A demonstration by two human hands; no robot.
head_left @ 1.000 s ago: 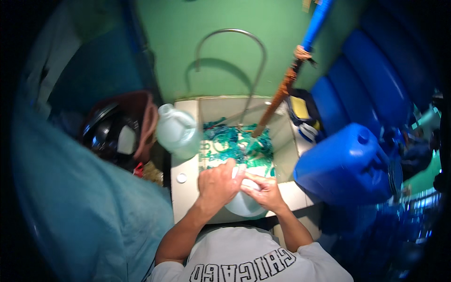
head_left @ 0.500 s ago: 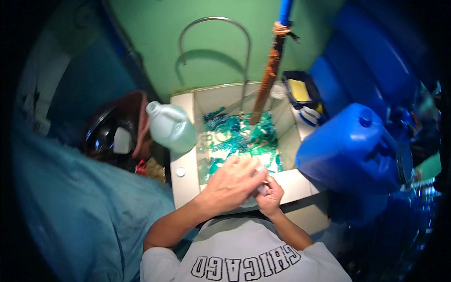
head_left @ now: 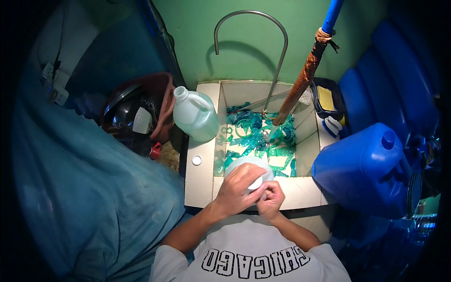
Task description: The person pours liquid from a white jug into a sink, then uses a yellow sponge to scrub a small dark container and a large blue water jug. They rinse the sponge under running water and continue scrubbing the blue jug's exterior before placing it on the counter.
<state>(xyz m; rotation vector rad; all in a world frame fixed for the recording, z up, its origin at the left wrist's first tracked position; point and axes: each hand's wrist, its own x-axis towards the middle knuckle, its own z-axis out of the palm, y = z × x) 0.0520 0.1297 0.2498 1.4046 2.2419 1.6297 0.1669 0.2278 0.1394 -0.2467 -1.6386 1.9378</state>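
At the sink's near edge, both hands are on a pale translucent plastic jug (head_left: 256, 164) with a white cap (head_left: 255, 184) at its top. My left hand (head_left: 238, 189) curls over the top, its fingers closed around the cap. My right hand (head_left: 271, 199) is closed beside it at the neck; the jug's handle is mostly hidden by the fingers. A second jug (head_left: 196, 121), uncapped and holding pale green liquid, stands upright on the left ledge. A loose white cap (head_left: 197, 160) lies nearer me on that ledge.
Green translucent pieces (head_left: 280, 151) are scattered over the floor of the tiled sink (head_left: 307, 127). A curved metal faucet (head_left: 285, 51) and a wrapped pole (head_left: 300, 82) rise behind. Right: a blue jerrycan (head_left: 359, 162), brush (head_left: 332, 125) and sponge (head_left: 324, 98). Left: a basin (head_left: 164, 87) of cookware.
The view has shifted, so the scene sits further right. My left hand has drawn back toward me, uncovering more of the jug and its white cap. Both hands stay closed at its top.
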